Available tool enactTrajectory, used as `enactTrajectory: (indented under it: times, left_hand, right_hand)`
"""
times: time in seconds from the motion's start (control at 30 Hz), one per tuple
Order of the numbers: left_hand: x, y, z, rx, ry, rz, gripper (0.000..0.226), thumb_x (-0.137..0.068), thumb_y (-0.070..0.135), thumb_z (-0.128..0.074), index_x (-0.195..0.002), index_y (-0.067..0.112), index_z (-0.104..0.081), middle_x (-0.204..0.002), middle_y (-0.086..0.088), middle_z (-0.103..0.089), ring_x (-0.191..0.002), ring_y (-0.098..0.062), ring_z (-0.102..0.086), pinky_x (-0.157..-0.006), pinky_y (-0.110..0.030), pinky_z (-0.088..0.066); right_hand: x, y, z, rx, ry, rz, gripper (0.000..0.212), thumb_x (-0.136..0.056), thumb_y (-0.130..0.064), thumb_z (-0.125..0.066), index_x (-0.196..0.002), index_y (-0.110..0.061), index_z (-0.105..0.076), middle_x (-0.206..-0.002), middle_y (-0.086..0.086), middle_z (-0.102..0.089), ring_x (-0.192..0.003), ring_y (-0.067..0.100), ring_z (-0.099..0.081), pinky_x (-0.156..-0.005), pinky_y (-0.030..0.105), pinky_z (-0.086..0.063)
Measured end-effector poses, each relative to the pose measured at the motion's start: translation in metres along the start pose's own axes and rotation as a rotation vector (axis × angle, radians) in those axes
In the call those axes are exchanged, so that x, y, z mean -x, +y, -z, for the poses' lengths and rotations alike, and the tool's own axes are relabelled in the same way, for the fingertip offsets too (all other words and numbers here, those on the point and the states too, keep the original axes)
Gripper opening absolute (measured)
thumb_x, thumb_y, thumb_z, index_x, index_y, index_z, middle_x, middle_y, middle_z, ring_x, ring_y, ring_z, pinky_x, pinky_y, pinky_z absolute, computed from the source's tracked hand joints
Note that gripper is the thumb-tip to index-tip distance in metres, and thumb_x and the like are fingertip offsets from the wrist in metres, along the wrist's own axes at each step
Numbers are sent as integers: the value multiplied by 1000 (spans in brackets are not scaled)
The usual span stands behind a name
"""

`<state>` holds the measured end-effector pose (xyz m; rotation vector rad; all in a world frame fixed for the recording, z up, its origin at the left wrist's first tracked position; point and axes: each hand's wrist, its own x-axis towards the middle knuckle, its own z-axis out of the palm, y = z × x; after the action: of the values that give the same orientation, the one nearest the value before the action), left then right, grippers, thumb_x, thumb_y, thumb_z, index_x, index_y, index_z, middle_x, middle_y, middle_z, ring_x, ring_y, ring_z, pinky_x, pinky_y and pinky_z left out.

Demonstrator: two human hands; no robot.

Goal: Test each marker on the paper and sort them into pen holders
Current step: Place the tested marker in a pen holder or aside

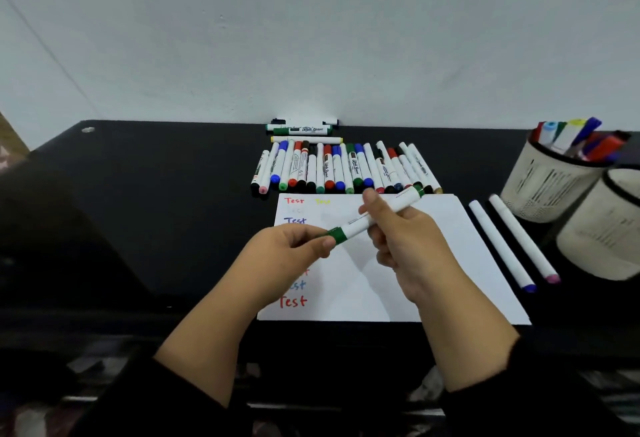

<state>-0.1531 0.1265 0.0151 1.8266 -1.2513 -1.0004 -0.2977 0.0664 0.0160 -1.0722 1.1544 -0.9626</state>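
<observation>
Currently gripping white-barrelled green marker [372,218] mid-barrel with right hand [405,246], left hand [294,246] pinching its green cap [337,234]; long axis running lower-left to upper-right, hovering over white paper sheet [433,263]. Judging cap pull leftward next, with open black desk [156,211] there; mesh pen holders [540,180] standing far right

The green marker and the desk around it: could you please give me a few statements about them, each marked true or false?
1. Both hands hold the green marker above the paper. True.
2. The left hand grips the marker's green cap end. True.
3. The paper is blank. False: "Test" is written on it in several colours.
4. Two loose markers lie left of the paper. False: they lie to its right.
5. The far pen holder holds markers. True.
</observation>
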Motion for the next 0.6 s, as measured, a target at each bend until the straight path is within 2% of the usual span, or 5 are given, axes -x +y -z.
enactTrajectory:
  times: [0.23,0.3,0.37,0.47,0.6]
  left_hand:
    - [-12,-2,-4,-44,-58,36,13,-86,42,-60,-76,35,-66,-98,-3,-70,-82,-17,-56,-57,-18,-38]
    - [-13,-3,-3,-39,-70,39,14,-86,43,-59,-78,34,-67,-90,5,-71,-86,-18,-63,-61,-18,-41]
    - [-14,-3,-1,-35,-77,43,14,-88,41,-58,-79,35,-67,-80,13,-69,-85,-9,-63,-65,-16,-43]
    - [-17,-2,0,-29,-76,44,16,-89,39,-57,-77,36,-66,-73,16,-68,-78,-3,-60,-60,-12,-42]
    - [-18,2,1,6,-66,62,13,-87,41,-57,-78,36,-65,-74,15,-68,-83,-6,-60,-53,-11,-38]
  right_hand:
    - [-12,8,-4,60,-47,-28,27,-80,-40,-70,-80,-13,-64,-46,-4,-47,-43,7,-37,-47,23,-31]
    - [-15,10,-4,74,-81,-30,26,-80,-38,-71,-79,-13,-63,-45,-4,-46,-44,9,-36,-47,23,-31]
    - [-18,13,-6,83,-109,-10,23,-83,-32,-69,-75,-13,-61,-43,-6,-44,-43,9,-35,-49,24,-31]
    - [-24,14,-10,104,-133,32,25,-90,-27,-62,-71,-12,-57,-42,-7,-41,-41,8,-33,-51,25,-31]
    - [-30,12,-11,83,-180,87,23,-92,-25,-59,-73,-12,-55,-46,-7,-41,-45,9,-32,-51,25,-30]
